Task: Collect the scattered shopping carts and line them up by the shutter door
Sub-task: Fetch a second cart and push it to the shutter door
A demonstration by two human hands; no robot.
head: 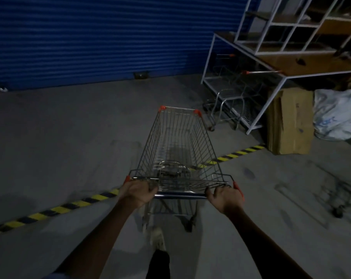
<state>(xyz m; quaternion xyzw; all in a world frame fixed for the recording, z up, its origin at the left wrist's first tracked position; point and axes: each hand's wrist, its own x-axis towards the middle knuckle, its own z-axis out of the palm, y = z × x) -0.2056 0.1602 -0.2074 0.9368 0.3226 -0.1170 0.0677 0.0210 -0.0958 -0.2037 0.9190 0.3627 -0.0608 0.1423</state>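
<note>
A wire shopping cart (178,146) with orange corner caps stands in front of me, its basket empty and pointing toward the blue shutter door (102,37). My left hand (138,193) grips the left end of its blue handle bar (180,195), and my right hand (226,199) grips the right end. The cart straddles a yellow-and-black floor stripe (56,210). Other carts (229,97) with orange-tipped handles sit tucked under the white rack at the right, partly hidden in shadow. Another cart's wheels and frame (341,200) show dimly at the far right.
A white metal rack (257,57) with brown boards stands at the right, holding a white grid shelf on top. A cardboard box (291,121) and a white sack (337,115) lean beside it. Grey concrete floor stretches left toward the shutter.
</note>
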